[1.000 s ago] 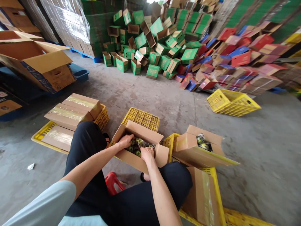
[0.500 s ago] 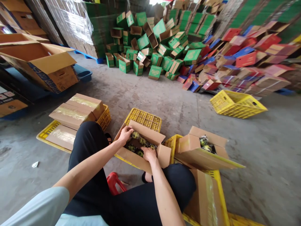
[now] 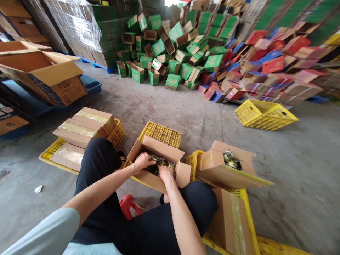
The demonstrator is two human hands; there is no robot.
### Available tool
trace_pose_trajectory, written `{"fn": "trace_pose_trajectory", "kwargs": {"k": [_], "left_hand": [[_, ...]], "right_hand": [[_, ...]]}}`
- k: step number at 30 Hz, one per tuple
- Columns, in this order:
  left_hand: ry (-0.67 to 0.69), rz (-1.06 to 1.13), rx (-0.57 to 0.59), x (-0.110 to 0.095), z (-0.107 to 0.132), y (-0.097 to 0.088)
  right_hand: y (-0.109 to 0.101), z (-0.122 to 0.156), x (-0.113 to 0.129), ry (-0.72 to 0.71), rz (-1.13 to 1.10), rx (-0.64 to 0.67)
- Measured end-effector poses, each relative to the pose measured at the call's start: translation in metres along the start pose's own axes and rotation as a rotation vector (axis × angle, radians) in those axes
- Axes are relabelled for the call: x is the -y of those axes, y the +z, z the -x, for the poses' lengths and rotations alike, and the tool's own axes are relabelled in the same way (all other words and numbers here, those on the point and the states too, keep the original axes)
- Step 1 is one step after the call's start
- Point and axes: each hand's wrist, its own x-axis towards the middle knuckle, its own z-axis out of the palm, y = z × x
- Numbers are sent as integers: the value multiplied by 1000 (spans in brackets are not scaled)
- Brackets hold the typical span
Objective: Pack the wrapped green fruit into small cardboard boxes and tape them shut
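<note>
I sit over an open cardboard box [image 3: 162,150] tilted on a yellow crate [image 3: 160,133]. Green fruit in shiny wrapping [image 3: 162,164] fills the box. My left hand [image 3: 142,160] reaches in from the left side, fingers curled on the wrapped fruit. At the near side of the box, my right hand [image 3: 165,174] has its fingers bent down among the fruit. What each hand grips is partly hidden.
A second open box with wrapped fruit [image 3: 228,164] lies to the right. Taped boxes [image 3: 83,125] rest on a yellow crate at left. Another yellow crate [image 3: 264,114] sits on the concrete floor. Piles of green boxes [image 3: 170,46] and red boxes [image 3: 268,67] stand behind. A red stool [image 3: 127,206] is under me.
My left hand came down from the box's far flap back onto the fruit. The right hand stayed at the near side. The view shifted slightly.
</note>
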Motion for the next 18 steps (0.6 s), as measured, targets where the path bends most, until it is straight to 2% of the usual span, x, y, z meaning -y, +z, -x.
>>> {"fn": "trace_pose_trajectory", "kwargs": {"k": [4,10,14,18], "left_hand": [[79,-35,159,4,3,-2],[114,-63,280,8,1,0],[70,-122,294,7,-2,7],[45,-166,230,8,1,11]], "right_hand": [[0,-4,3,20,-3,-7],[4,0,-7,-13,-43,-58],[7,6,-12,-13,-61,-88],[9,6,-13,-53,-62,-69]]}}
